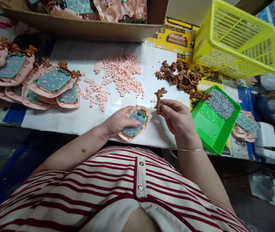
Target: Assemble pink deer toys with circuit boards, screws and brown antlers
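Note:
My left hand (120,121) grips a pink plastic shell (127,138) near the table's front edge, its thumb lying across the green circuit board (133,124) set inside. Thin yellow wires show at the shell's upper end. Just to the right, my right hand (177,117) pinches a brown antler-shaped plastic piece (160,97), held up apart from the shell. Beyond both hands lies a heap of small pink plastic rings (125,72). A pile of similar brown pieces (182,75) sits past my right hand.
Pink shells with boards and brown pieces (52,80) are stacked at the left. A cardboard box (79,27) of parts stands at the back. On the right are a yellow basket (234,54) and a green basket (220,141) with many small metal screws (220,103). Another shell (245,135) lies beyond it.

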A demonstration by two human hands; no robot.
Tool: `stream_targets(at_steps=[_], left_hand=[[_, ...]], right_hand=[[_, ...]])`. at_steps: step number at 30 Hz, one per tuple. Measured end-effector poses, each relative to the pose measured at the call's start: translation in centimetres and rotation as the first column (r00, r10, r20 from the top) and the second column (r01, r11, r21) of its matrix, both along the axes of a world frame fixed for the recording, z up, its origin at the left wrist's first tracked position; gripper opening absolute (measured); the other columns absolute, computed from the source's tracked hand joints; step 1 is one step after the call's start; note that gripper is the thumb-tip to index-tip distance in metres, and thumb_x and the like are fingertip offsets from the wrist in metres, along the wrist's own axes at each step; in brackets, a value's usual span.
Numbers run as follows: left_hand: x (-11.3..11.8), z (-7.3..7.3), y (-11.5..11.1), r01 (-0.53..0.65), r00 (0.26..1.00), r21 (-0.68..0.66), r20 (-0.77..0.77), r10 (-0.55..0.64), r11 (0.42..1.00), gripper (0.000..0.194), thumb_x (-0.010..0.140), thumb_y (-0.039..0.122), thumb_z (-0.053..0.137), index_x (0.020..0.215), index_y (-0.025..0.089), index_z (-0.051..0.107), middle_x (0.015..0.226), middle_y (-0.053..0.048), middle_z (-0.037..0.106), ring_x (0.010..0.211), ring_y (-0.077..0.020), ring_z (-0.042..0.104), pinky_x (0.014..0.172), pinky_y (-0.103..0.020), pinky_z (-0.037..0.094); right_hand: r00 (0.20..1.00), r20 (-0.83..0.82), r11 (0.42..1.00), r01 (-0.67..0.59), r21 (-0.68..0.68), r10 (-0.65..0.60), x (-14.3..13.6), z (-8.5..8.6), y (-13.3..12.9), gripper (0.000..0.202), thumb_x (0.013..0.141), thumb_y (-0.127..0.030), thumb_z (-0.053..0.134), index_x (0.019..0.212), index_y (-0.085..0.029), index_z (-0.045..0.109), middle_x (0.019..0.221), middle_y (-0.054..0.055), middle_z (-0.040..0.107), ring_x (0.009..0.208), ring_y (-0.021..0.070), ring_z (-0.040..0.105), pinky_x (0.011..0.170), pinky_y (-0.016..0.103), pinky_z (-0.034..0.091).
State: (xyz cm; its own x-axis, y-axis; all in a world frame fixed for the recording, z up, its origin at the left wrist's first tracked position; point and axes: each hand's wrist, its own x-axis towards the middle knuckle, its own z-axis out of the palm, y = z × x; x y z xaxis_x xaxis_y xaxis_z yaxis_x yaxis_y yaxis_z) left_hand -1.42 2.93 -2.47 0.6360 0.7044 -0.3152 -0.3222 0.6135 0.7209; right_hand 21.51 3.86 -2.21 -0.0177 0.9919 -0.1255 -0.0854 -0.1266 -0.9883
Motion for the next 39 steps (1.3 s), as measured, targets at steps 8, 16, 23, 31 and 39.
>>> stream_targets(at_steps=[8, 16, 23, 31, 39], left_hand=[[0.1, 0.1, 0.0, 0.045, 0.999, 0.105, -0.021, -0.043, 0.993, 0.044, 0.071, 0.023, 0.083, 0.110, 0.013, 0.066, 0.088, -0.009, 0.072, 0.074, -0.0181, 0.068, 0.066, -0.028, 0.053], [0.1, 0.1, 0.0, 0.038, 0.999, 0.096, -0.033, -0.035, 0.995, 0.049, 0.069, 0.022, 0.084, 0.112, 0.013, 0.062, 0.087, -0.008, 0.072, 0.072, -0.0185, 0.068, 0.066, -0.029, 0.053], [0.2, 0.0, 0.1, 0.057, 0.998, 0.101, -0.020, -0.055, 0.993, 0.048, 0.070, 0.022, 0.083, 0.110, 0.011, 0.060, 0.086, -0.007, 0.072, 0.071, -0.0170, 0.067, 0.066, -0.028, 0.052], [0.1, 0.0, 0.0, 0.046, 0.998, 0.067, -0.036, -0.043, 0.997, 0.053, 0.068, 0.021, 0.085, 0.112, 0.011, 0.058, 0.087, -0.008, 0.072, 0.072, -0.0176, 0.067, 0.066, -0.028, 0.053], [-0.3, 0.0, 0.4, 0.087, 0.996, 0.060, -0.028, -0.085, 0.994, 0.047, 0.068, 0.022, 0.082, 0.109, 0.010, 0.062, 0.087, -0.008, 0.072, 0.071, -0.0176, 0.067, 0.063, -0.027, 0.051]], right_hand=[[0.996, -0.073, 0.998, -0.059, 0.006, 0.059, -1.2, 1.2, -1.3, 0.029, 0.063, -0.043, 0.095, 0.083, -0.029, 0.080, 0.076, -0.002, 0.074, 0.067, 0.0123, 0.065, 0.069, 0.031, 0.060], [0.995, -0.031, 0.996, -0.091, -0.007, 0.090, -1.3, 1.1, -1.5, 0.030, 0.062, -0.046, 0.095, 0.083, -0.028, 0.081, 0.076, -0.001, 0.075, 0.069, 0.0114, 0.064, 0.066, 0.028, 0.057], [0.995, 0.069, 0.997, -0.071, 0.025, 0.069, -1.0, 1.0, -1.7, 0.035, 0.063, -0.049, 0.094, 0.084, -0.025, 0.081, 0.079, 0.000, 0.076, 0.073, 0.0133, 0.066, 0.074, 0.031, 0.059], [0.976, 0.201, 0.979, -0.116, 0.168, 0.081, -1.1, 0.9, -1.8, 0.027, 0.075, -0.049, 0.087, 0.089, -0.027, 0.080, 0.087, 0.000, 0.076, 0.080, 0.0138, 0.070, 0.080, 0.031, 0.060], [0.968, 0.209, 0.976, -0.170, 0.137, 0.139, -0.6, -0.1, -1.2, 0.029, 0.077, -0.050, 0.086, 0.092, -0.025, 0.080, 0.087, 0.001, 0.077, 0.081, 0.0139, 0.071, 0.079, 0.031, 0.059]])
